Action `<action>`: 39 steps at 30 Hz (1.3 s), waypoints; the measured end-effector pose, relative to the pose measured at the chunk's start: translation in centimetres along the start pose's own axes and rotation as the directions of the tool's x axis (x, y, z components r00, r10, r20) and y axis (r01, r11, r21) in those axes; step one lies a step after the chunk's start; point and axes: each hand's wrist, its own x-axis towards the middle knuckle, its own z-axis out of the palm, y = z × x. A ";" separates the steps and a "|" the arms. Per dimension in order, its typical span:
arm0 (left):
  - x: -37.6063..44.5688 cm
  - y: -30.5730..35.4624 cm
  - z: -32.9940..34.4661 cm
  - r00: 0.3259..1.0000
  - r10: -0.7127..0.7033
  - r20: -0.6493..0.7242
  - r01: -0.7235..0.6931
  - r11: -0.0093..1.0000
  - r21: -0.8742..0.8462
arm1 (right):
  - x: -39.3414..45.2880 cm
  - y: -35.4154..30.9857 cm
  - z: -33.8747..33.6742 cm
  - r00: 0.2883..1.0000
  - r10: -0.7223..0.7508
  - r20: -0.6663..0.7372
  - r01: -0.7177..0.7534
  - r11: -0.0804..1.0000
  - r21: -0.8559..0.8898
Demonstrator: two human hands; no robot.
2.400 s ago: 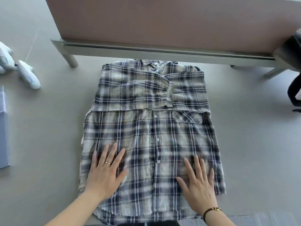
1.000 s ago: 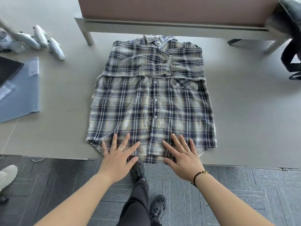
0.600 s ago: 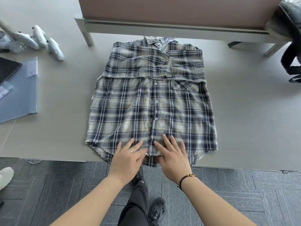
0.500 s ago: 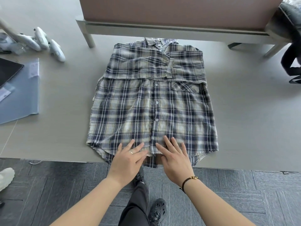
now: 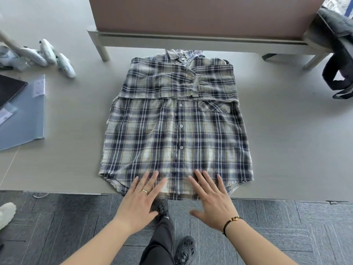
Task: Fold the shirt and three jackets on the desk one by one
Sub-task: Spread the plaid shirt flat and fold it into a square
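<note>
A navy and cream plaid shirt [image 5: 177, 131] lies face up on the grey desk [image 5: 286, 131], collar at the far end. Both sleeves are folded across the chest, one over the other. The hem hangs slightly over the near desk edge. My left hand [image 5: 140, 199] and my right hand [image 5: 212, 197] are spread flat with straight fingers at the hem, fingertips over the cloth and palms past the desk edge. A dark grey jacket [image 5: 338, 33] is draped at the far right.
A brown partition on a grey frame [image 5: 191, 37] crosses the far side of the desk. White handheld devices [image 5: 55, 58] lie at the far left, with a blue folder [image 5: 24, 115] and a dark tablet [image 5: 9, 88] nearer. My leg and shoes show above the dark floor.
Both hands have slid down the shirt toward the hem and then moved apart a little. My head has pulled back, so the desk edge and floor have come into view.
</note>
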 end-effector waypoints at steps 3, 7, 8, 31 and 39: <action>-0.2 -0.9 1.2 0.993 -0.058 -0.102 0.067 0.994 0.081 | -0.6 1.2 0.8 0.997 -0.026 -0.069 0.021 0.998 -0.067; -0.6 -2.7 1.3 0.988 -0.066 -0.140 0.088 0.983 0.158 | -0.4 2.3 0.8 0.986 -0.070 -0.153 0.053 0.992 -0.116; -0.6 -2.9 1.1 0.990 -0.061 -0.131 0.084 0.981 0.177 | -0.3 2.3 0.8 0.985 -0.078 -0.153 0.060 0.991 -0.123; -0.7 -4.0 0.2 0.998 -0.029 -0.063 0.043 0.971 0.235 | -0.1 3.5 -0.2 0.990 -0.116 -0.082 0.111 0.992 -0.068; -1.1 -2.8 -0.7 0.986 0.025 -0.164 -0.015 0.998 0.062 | -0.3 2.1 -1.2 0.987 0.004 -0.162 0.021 0.988 0.153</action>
